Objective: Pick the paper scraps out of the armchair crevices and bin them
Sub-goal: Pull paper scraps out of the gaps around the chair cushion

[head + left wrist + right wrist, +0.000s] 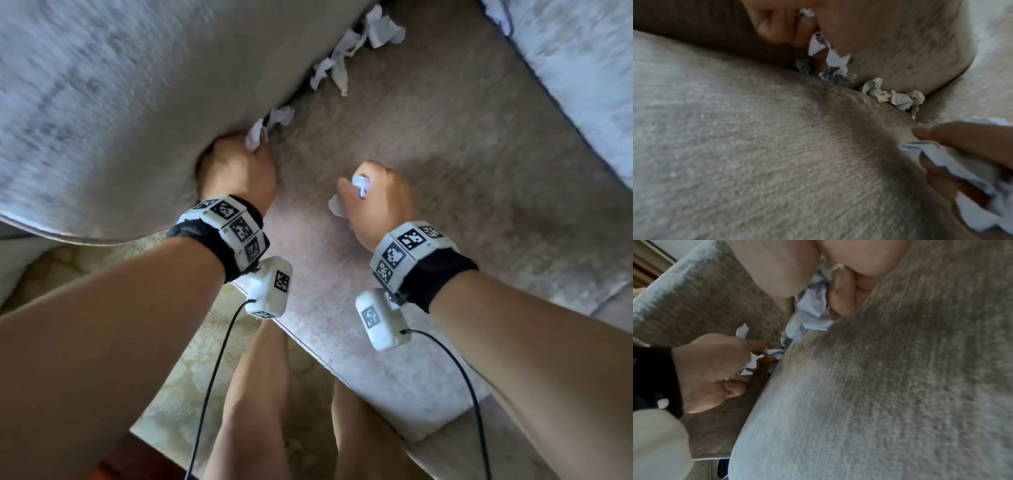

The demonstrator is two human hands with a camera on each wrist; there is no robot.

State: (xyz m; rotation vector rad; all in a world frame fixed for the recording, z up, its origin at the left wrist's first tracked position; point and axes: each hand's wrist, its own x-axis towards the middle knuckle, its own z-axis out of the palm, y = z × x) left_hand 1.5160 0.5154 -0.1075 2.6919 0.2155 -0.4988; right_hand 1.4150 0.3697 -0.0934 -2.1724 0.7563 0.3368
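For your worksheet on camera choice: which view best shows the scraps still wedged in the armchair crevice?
The head view: the wedged scraps line the whole crevice beyond the left hand. The left wrist view shows some, blurred; the right wrist view mostly shows held paper.

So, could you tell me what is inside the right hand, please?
The right hand holds crumpled white paper scraps, poking out beside the thumb; how many it holds is hidden by the fingers.

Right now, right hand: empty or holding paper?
Holding. The right hand has fingers curled round crumpled paper scraps, white edges poking out; wrist view confirms.
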